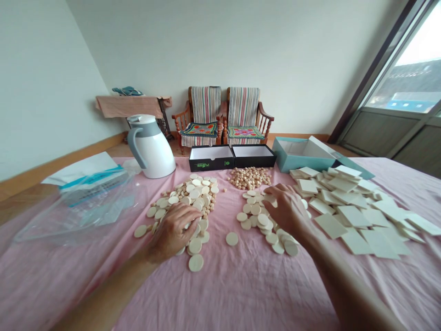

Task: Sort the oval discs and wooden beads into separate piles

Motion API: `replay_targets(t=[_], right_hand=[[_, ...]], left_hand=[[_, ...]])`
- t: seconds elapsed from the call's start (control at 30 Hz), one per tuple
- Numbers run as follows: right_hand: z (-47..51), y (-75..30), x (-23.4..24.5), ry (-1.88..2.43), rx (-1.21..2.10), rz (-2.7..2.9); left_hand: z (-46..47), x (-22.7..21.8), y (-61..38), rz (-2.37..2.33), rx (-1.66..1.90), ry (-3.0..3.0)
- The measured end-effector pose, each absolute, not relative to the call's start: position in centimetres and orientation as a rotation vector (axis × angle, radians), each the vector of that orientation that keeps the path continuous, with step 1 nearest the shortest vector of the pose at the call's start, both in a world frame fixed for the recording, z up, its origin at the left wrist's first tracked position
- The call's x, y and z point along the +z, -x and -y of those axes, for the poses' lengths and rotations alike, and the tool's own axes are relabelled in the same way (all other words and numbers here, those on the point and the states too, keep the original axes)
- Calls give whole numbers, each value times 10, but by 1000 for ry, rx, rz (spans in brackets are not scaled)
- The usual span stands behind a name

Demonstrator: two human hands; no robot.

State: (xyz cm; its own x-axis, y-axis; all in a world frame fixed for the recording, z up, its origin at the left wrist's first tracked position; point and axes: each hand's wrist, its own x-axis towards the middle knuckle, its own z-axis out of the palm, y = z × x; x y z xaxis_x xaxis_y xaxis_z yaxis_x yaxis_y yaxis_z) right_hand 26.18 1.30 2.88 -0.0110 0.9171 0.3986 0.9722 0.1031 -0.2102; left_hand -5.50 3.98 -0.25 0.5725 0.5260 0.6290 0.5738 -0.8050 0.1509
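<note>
My left hand [175, 227] rests over the left heap of round wooden discs [195, 263], fingers bent and spread, thumb apart from the forefinger. Discs show in the gap, and none is plainly gripped. Small wooden beads [209, 204] lie mixed into this heap. Over the right group of discs [263, 219] is my right hand [285, 204], with its thumb and fingers apart and the fingertips low among the discs. Part of each group is hidden under the hands. A single disc [232, 238] lies between the two groups.
Beyond the discs is a pile of wooden beads [250, 177]. Two black boxes [212, 164] and a teal box [305, 158] stand behind. Square wooden tiles [358, 216] are heaped right. A white jug [156, 151] and clear plastic bag [99, 207] are left, on a pink cloth [220, 294].
</note>
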Motion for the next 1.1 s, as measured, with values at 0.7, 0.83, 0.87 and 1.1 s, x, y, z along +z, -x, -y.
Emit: replay_targets(t=[0.7,0.83,0.87,1.1], right_hand=[[20,-197,21,1459,211,2382],[8,-220,34,1713,-43,2134],[6,-226,37,1775,-102,2092],[6,-225,37,1617,-37,2074]], left_hand=[[-43,-5,56,986,-1057,2694],[-44,-5,56,1002,-1065,2701],[-44,-5,56,1006,-1068,2695],[-42,-1,55,1054,-1142,2624]])
